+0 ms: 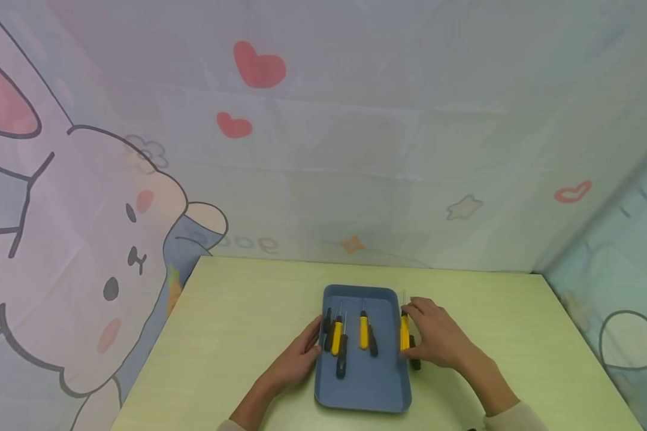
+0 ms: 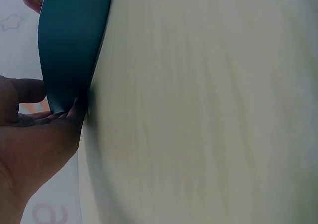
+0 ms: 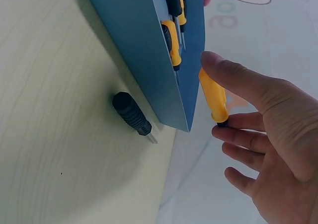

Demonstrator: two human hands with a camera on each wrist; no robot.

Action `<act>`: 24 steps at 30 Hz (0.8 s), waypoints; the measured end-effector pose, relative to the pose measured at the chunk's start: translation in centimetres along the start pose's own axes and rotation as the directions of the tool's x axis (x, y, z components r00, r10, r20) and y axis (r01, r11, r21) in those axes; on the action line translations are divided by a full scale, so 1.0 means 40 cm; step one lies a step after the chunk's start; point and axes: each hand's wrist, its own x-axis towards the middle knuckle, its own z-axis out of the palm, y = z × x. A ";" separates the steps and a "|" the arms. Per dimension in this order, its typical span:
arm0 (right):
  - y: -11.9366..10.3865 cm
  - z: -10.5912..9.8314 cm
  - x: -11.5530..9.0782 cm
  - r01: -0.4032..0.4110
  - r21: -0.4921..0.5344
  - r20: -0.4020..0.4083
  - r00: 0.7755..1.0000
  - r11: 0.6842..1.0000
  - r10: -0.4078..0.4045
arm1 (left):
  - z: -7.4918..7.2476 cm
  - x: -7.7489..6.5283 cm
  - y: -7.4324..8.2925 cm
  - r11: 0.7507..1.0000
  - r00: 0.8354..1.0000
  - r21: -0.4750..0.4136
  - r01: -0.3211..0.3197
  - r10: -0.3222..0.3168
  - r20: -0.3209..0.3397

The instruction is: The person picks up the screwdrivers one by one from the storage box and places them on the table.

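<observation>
My right hand (image 1: 437,332) pinches a yellow-handled screwdriver (image 3: 213,96) between thumb and fingertips, over the tray's right rim, with its shaft pointing away from me. My left hand (image 1: 296,356) grips the left side of the blue-grey tray (image 1: 363,386); in the left wrist view its thumb is at the rim and its fingers are against the outer wall. Inside the tray lie several screwdrivers, among them a yellow one (image 1: 363,336) and a black one (image 1: 342,357). Another black screwdriver (image 3: 130,111) lies on the table just outside the right wall, partly hidden by my right hand in the head view.
The pale yellow-green table (image 1: 237,311) extends to both sides of the tray. Behind it hangs a printed cloth (image 1: 356,149) with hearts and a cartoon rabbit, continuing along the left and right sides.
</observation>
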 end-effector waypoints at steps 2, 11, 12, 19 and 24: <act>0.002 -0.001 0.000 0.003 0.000 -0.004 1.000 1.000 -0.003 | 0.000 0.000 -0.001 1.000 1.000 -0.001 0.001 -0.001 0.001; 0.011 -0.007 0.001 0.014 -0.011 -0.010 1.000 1.000 -0.014 | -0.001 0.000 0.003 1.000 1.000 -0.006 0.002 -0.002 0.001; 0.012 -0.008 0.001 0.010 -0.013 -0.007 1.000 1.000 -0.010 | -0.001 0.000 0.004 1.000 1.000 -0.005 0.000 0.000 0.001; 0.018 -0.011 0.000 0.003 -0.012 -0.003 1.000 1.000 -0.003 | 0.001 -0.003 0.006 1.000 1.000 0.009 -0.002 0.003 -0.006; 0.024 -0.009 -0.002 0.011 -0.022 -0.009 1.000 1.000 -0.011 | -0.002 -0.002 0.000 1.000 1.000 0.000 0.003 -0.003 -0.004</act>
